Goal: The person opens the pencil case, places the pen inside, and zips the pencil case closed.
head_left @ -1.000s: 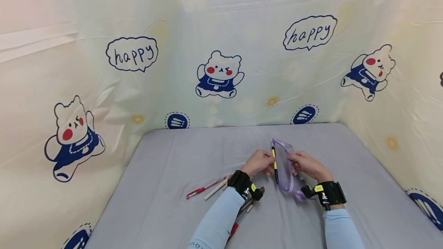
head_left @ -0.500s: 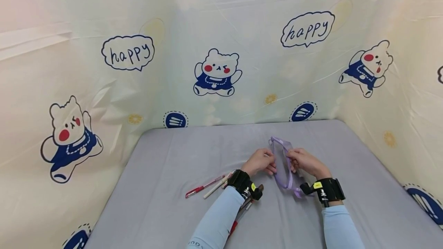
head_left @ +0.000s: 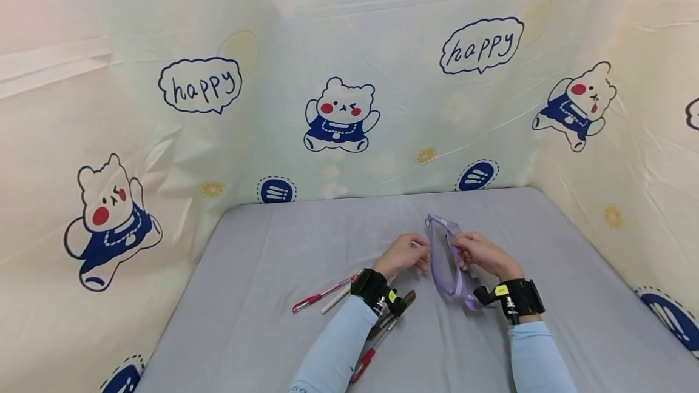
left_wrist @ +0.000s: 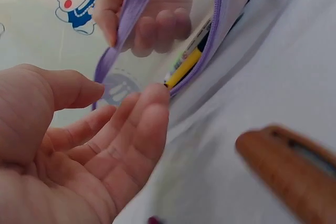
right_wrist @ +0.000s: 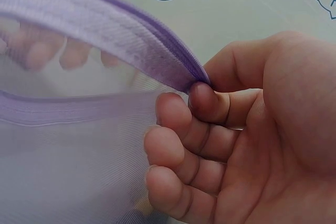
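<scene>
Two bare hands work at a purple-edged mesh pouch [head_left: 434, 267], which stands right of centre in the lower half of the head view, its mouth gaping. The right hand [head_left: 485, 257] pinches the pouch's rim between thumb and forefinger. The left hand [head_left: 404, 255], just left of the mouth, has thumb and fingers parted; whether its fingertips touch the rim I cannot tell. Inside the pouch, at upper centre of the left wrist view, lies a yellow-and-black pen [left_wrist: 186, 71]. On the grey tabletop [head_left: 273, 247], lower centre, lie red pens [head_left: 312, 302], a white stick [head_left: 335, 300] and a brown-ended tool [head_left: 409, 297].
</scene>
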A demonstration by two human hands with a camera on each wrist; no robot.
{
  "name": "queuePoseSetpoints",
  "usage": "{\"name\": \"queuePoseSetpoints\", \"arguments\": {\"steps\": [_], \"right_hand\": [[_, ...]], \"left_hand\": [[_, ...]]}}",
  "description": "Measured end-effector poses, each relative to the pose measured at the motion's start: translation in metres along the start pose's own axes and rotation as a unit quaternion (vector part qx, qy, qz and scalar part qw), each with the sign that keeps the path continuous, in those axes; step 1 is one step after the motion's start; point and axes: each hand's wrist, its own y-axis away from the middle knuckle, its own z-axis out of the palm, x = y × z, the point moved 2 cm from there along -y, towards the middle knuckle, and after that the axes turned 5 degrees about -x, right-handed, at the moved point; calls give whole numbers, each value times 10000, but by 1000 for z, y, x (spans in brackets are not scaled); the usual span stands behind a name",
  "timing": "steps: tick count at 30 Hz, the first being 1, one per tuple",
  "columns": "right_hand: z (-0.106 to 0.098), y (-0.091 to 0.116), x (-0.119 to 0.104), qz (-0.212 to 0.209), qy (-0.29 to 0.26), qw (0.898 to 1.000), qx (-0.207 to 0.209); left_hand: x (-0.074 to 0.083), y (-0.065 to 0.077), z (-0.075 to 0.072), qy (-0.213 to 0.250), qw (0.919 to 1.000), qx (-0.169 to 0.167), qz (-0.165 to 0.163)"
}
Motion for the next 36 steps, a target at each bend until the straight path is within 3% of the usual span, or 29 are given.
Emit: {"name": "queuePoseSetpoints", "arguments": {"steps": [5,12,17,25,36], "right_hand": [[-1,2,0,-64,105,9999,-12],[-4,5,-2,-12,148,9999,18],[-6,7,-3,18,190,9998,71],[-3,4,-4,21,199,9998,48],[-4,0,-2,13,189,9998,29]], "left_hand": [[5,17,-18,-1067,9938,-128,272],[4,51,-51,-1846,9821,-89,367],[2,77,-71,-2631,9638,145,411],[-11,112,-93,-3268,9445,327,91],[-20,129,-105,-3994,9153,422,-309]]}}
